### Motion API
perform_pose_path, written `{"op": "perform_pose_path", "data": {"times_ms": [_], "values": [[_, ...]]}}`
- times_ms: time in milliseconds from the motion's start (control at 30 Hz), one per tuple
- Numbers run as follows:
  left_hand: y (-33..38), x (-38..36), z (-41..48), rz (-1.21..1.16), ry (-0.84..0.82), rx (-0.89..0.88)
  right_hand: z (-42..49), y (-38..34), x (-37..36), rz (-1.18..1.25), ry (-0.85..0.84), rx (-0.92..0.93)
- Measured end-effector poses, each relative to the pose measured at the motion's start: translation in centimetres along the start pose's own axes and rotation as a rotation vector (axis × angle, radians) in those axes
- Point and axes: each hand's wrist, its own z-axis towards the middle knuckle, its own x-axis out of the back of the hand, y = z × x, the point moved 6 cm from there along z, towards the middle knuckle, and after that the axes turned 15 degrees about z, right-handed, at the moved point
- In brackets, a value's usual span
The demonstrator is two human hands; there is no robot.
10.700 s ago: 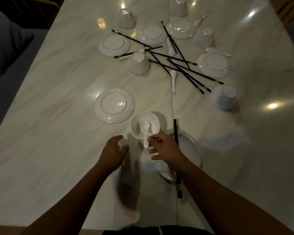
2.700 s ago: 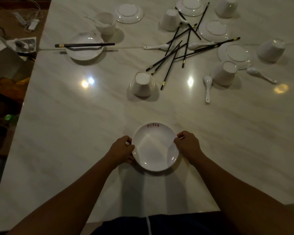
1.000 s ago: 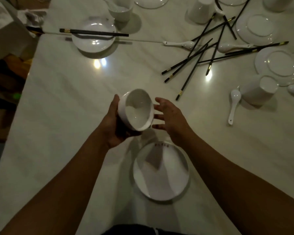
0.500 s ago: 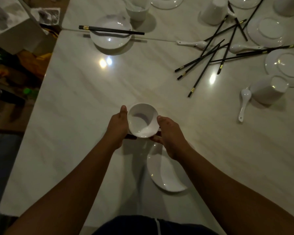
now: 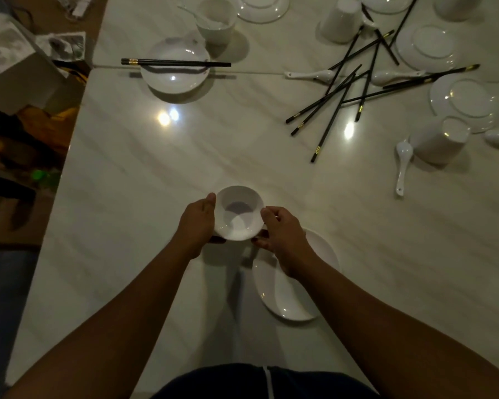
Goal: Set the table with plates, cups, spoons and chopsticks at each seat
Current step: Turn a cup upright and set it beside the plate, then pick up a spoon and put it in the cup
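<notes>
Head cam: L grip (image 5: 196, 223), R grip (image 5: 283, 235) hold cup (image 5: 238, 212); plate (image 5: 274, 295) half-hidden.

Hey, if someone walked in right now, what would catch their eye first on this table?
A white cup, gripped mouth-up by the left hand and right hand, near the table's front edge just beyond a plate. Then the black chopsticks, scattered in a tangle at far right among upside-down cups.

A cup (image 5: 238, 213) sits between the left hand (image 5: 196, 223) and the right hand (image 5: 283, 234), and a plate (image 5: 285, 300) lies on the counter (image 5: 127, 197) under the right wrist. Far ahead and to the left of the hands, a chopstick pair (image 5: 175, 63) rests across a second plate (image 5: 175, 79). Ahead and to the right lie loose chopsticks (image 5: 333, 95), with a spoon (image 5: 402, 165) just beside an upturned cup (image 5: 441, 142).
</notes>
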Motion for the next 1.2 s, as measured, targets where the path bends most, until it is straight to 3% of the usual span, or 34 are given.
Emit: {"op": "perform_pose_path", "data": {"times_ms": [100,300,467,667,867,1200], "values": [[0.4,0.8,0.1,0.077,-0.019,-0.008,-0.1,-0.5,0.4,-0.065,-0.039,0.001],[6.7,1.6,0.5,0.559,0.210,-0.383,0.7,-4.5,4.0,-0.417,-0.027,0.254],[12.3,-4.1,0.4,0.663,0.116,-0.548,3.3,-8.7,10.0,-0.619,0.083,0.335],[17.4,-9.9,3.3,0.738,0.015,-0.585,8.4,-12.3,14.8,-0.852,0.106,0.407],[23.1,-11.5,8.1,0.761,0.104,-0.612,14.5,-15.3,15.1,-1.069,0.088,0.465],[32.0,-12.0,18.5,0.856,0.392,-0.634,16.5,-14.3,14.9,-1.151,0.176,0.645]]}}
